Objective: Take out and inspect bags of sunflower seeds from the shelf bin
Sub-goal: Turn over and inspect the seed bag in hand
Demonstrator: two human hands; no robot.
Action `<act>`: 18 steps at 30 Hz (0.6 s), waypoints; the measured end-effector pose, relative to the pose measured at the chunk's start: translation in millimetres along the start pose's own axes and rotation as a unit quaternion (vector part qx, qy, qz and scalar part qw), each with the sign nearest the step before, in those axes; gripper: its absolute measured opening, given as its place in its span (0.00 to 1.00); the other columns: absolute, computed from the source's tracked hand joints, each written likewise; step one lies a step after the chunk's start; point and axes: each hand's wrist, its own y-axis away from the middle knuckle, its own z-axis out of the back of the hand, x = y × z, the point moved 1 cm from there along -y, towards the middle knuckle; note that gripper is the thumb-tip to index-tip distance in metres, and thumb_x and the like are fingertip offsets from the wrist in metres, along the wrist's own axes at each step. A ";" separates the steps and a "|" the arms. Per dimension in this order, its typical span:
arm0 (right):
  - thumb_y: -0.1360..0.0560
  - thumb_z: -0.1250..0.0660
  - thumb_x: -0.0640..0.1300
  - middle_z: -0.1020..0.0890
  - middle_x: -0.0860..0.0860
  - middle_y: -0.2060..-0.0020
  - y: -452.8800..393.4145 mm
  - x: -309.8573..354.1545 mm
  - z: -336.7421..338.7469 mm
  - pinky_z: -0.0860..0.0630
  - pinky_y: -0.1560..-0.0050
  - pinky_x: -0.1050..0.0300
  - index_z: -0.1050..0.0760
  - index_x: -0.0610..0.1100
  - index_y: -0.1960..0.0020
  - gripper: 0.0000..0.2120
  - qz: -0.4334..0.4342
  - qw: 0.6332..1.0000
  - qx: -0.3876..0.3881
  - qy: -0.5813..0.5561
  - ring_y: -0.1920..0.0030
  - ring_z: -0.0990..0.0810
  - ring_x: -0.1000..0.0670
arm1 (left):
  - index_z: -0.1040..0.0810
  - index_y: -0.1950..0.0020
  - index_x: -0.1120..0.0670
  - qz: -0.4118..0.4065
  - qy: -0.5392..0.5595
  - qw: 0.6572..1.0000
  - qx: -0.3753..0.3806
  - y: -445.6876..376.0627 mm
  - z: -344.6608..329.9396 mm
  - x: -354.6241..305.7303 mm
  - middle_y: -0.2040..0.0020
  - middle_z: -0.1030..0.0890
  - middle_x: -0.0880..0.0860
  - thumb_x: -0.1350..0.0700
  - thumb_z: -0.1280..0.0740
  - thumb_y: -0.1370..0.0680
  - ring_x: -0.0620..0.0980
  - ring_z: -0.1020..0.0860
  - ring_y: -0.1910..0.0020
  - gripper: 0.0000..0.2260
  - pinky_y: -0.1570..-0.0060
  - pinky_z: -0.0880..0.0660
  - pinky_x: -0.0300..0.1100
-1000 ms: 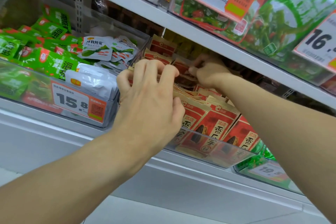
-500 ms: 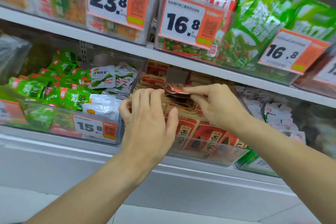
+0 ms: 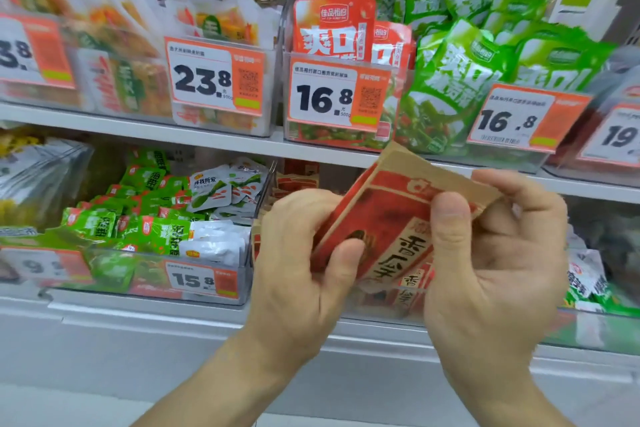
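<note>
Seed bin (image 3: 273, 218) mostly hidden behind hands; far-left price tag (image 3: 31, 52) blurred — cut off

White shop shelves (image 3: 221, 140) carry clear bins of snack packets (image 3: 450, 80) (orange price tags (image 3: 214, 78) in front).
</note>
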 end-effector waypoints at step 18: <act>0.19 0.40 0.53 0.14 0.42 0.61 22.5 -45.7 47.4 0.19 0.57 0.49 0.22 0.42 0.52 0.16 -0.404 0.901 0.094 0.127 0.60 0.15 0.43 | 0.21 0.57 0.53 0.406 0.218 0.880 0.117 42.6 -26.1 -15.6 0.66 0.19 0.47 0.43 0.41 0.22 0.43 0.22 0.66 0.17 0.64 0.27 0.35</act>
